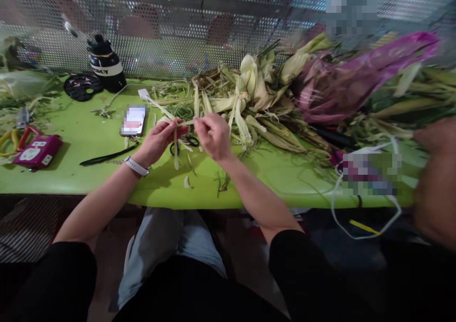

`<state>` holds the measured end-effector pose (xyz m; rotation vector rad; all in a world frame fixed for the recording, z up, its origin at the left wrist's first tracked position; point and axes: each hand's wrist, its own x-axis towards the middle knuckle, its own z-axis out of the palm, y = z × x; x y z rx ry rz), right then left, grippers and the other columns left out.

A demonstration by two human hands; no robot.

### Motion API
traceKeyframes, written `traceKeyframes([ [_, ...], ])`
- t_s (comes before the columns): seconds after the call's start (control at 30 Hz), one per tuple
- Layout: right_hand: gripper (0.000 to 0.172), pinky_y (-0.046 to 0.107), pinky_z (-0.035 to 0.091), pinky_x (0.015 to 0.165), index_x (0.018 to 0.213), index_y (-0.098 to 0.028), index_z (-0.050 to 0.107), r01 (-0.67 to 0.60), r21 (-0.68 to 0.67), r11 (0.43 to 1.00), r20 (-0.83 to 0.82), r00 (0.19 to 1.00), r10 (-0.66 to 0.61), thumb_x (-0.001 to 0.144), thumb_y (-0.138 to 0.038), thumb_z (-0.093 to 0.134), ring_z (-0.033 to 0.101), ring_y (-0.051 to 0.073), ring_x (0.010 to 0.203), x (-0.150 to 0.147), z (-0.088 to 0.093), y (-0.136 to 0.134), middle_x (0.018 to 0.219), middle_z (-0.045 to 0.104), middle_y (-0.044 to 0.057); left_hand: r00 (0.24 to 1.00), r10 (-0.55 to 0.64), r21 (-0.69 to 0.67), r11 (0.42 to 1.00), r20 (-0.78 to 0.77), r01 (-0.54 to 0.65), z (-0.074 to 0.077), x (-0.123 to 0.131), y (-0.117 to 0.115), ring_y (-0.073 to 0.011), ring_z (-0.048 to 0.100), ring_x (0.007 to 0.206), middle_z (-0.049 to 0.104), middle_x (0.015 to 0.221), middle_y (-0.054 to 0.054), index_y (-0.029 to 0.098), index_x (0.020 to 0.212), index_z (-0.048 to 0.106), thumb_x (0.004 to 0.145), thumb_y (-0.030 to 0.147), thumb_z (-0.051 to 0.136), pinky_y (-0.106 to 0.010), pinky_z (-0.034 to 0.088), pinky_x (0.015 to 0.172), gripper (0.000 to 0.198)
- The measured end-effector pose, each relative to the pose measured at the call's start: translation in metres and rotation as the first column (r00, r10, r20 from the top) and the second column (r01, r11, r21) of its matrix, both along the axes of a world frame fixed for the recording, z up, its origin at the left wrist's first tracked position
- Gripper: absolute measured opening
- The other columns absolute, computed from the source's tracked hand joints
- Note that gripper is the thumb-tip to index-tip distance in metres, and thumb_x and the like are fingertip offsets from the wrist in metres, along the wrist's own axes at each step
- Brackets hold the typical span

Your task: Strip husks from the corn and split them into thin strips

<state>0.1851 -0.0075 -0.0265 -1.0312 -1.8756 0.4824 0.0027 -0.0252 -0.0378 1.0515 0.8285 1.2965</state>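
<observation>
Pale corn husk strips (pixel 176 146) cross at my left hand (pixel 164 134), pinched between its thumb and fingers, with one strip hanging down. My right hand (pixel 213 134) is closed on the end of a strip that runs across from the left hand. Just below the hands lie black-handled scissors (pixel 193 142), partly covered by husk scraps. Behind them, other long husk strips (pixel 158 107) and a heap of corn husks (pixel 245 99) spread over the green tabletop (pixel 117 184).
Left of my hands are a phone (pixel 134 120), a black strap (pixel 107 158), a magenta box (pixel 38 152) and a black bottle (pixel 105 65). On the right lie a purple plastic bag (pixel 331 91) and a white cord (pixel 335 203). Another person's arm (pixel 436 184) reaches in there.
</observation>
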Motion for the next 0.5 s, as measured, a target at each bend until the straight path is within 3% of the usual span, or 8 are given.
traceKeyframes([
  [0.07, 0.051, 0.033, 0.042, 0.069, 0.068, -0.020, 0.056, -0.153, -0.134, 0.979, 0.126, 0.977, 0.170, 0.095, -0.062, 0.049, 0.053, 0.017, 0.071, -0.006, -0.002, -0.008, 0.073, 0.059, 0.005, 0.999, 0.023, 0.017, 1.000, -0.024, -0.023, 0.001, 0.002, -0.002, -0.0142, 0.072, 0.091, 0.076, 0.093, -0.007, 0.015, 0.103, 0.071, 0.092, 0.035, 0.069, -0.031, 0.055, 0.091, 0.023],
  [0.13, 0.048, 0.031, 0.039, 0.064, 0.072, -0.018, 0.060, -0.235, -0.270, 0.934, 0.129, 0.952, 0.277, 0.091, -0.062, 0.055, 0.051, 0.015, 0.065, -0.013, -0.008, -0.011, 0.070, 0.060, 0.003, 0.998, 0.037, 0.032, 0.999, -0.054, -0.036, 0.001, 0.004, -0.003, -0.0146, 0.071, 0.093, 0.076, 0.095, -0.008, 0.015, 0.100, 0.071, 0.091, 0.036, 0.071, -0.029, 0.055, 0.088, 0.023],
  [0.37, 0.045, 0.029, 0.043, 0.065, 0.075, -0.016, 0.060, -0.407, -0.411, 0.815, -0.150, 0.913, 0.380, 0.087, -0.059, 0.058, 0.053, 0.014, 0.066, -0.018, -0.018, -0.004, 0.074, 0.065, 0.003, 0.999, -0.011, 0.047, 0.999, -0.050, 0.013, -0.002, -0.001, -0.004, -0.0141, 0.070, 0.090, 0.077, 0.106, -0.012, 0.013, 0.096, 0.073, 0.082, 0.030, 0.079, -0.021, 0.054, 0.072, 0.023],
  [0.5, 0.043, 0.030, 0.045, 0.069, 0.076, -0.017, 0.061, -0.414, -0.400, 0.818, -0.149, 0.910, 0.388, 0.089, -0.058, 0.057, 0.055, 0.014, 0.068, -0.016, -0.018, -0.004, 0.076, 0.067, 0.004, 0.999, -0.049, 0.003, 0.999, -0.007, 0.049, 0.003, -0.003, -0.006, -0.0138, 0.070, 0.087, 0.077, 0.106, -0.012, 0.013, 0.101, 0.073, 0.083, 0.025, 0.078, -0.023, 0.056, 0.073, 0.022],
])
